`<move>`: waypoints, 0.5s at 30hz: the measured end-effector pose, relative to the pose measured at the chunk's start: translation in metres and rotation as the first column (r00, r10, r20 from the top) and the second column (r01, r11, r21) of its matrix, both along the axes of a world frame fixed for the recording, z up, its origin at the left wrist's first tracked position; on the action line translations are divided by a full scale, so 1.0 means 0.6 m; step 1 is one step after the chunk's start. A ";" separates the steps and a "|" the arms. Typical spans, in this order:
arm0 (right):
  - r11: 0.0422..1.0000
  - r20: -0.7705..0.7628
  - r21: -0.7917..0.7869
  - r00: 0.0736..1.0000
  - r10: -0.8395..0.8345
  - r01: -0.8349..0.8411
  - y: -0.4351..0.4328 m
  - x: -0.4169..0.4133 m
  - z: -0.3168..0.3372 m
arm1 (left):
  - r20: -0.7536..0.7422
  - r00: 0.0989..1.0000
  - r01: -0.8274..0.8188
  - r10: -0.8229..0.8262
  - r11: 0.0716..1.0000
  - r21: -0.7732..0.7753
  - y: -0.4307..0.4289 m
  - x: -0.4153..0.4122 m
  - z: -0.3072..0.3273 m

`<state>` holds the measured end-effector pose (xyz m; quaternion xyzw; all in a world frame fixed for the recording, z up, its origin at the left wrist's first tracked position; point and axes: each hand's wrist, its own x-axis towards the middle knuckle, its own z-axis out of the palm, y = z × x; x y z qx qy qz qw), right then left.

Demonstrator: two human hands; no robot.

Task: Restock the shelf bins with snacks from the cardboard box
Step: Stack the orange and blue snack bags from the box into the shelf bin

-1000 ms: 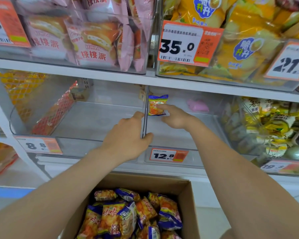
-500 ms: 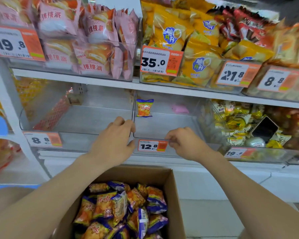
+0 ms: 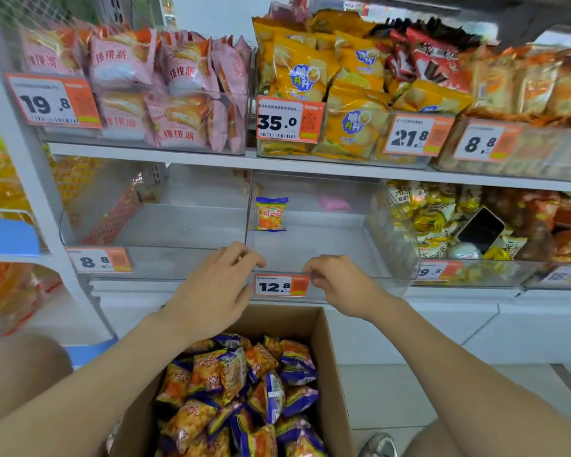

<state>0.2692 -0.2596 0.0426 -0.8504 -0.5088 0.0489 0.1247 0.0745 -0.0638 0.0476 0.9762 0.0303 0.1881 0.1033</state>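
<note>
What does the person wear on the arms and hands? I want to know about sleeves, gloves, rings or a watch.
Nothing that shows. The left arm and right arm are bare as far as the picture reaches, with no sleeve in view. The left hand and right hand have no gloves, and no ring or watch is visible.

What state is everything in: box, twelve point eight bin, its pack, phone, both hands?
Cardboard box: open, filled with snack packs.
12.8 bin: nearly bare, one pack inside.
Single pack: upright at the bin's back left.
Phone: screen dark, lying on yellow packs.
Left hand: grips the 12.8 bin's front rim.
Right hand: grips the same rim beside the price tag.
</note>
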 end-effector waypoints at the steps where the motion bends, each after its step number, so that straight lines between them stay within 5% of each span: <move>1: 1.000 -0.001 0.004 1.000 0.014 -0.014 -0.001 -0.004 -0.002 | -0.008 1.000 -0.004 0.004 1.000 0.012 -0.001 -0.004 -0.006; 7: 0.998 -0.037 0.011 0.998 0.058 -0.057 -0.011 -0.011 0.000 | -0.085 0.996 -0.020 0.030 0.992 0.122 -0.007 -0.030 -0.047; 11: 0.988 0.087 -0.151 0.996 -0.025 0.038 -0.003 -0.032 0.000 | -0.058 0.996 -0.063 0.072 0.988 0.144 -0.013 -0.037 -0.059; 13: 0.995 0.191 -0.045 0.978 -0.081 0.092 -0.001 -0.058 -0.004 | -0.032 0.998 -0.052 0.053 0.998 0.047 -0.017 -0.046 -0.067; 15: 0.972 0.244 0.233 0.967 -0.070 0.012 0.002 -0.101 -0.011 | -0.049 0.999 -0.018 0.015 0.998 -0.062 -0.021 -0.058 -0.078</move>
